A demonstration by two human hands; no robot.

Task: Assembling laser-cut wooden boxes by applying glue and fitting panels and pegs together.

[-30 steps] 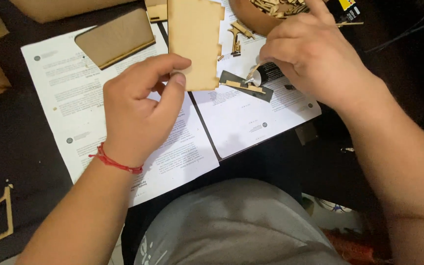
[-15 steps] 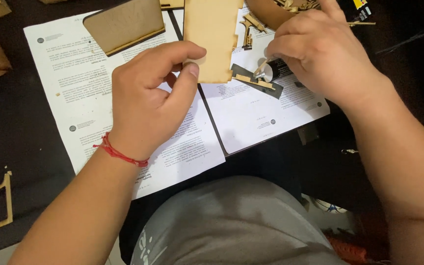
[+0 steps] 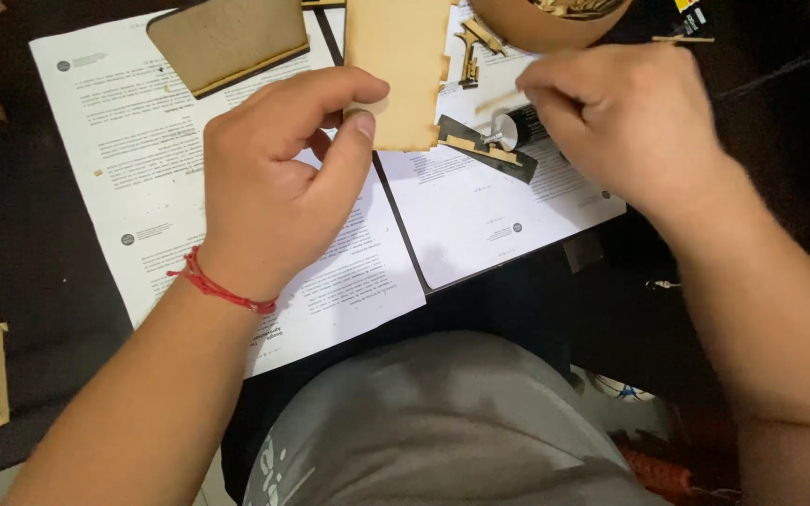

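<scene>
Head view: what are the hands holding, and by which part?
Left hand pinches the notched wooden panel at its lower edge, thumb and forefinger. Right hand holds a thin wooden strip, blurred; grip point unclear.

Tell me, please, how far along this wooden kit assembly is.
Early, it seems. Done: one flat panel lies cut out on the instruction sheets. In hand: the left hand pinches a notched panel; the right hand holds a thin stick, blurred. Left: small loose pieces and a bowl of parts remain unjoined.
</scene>
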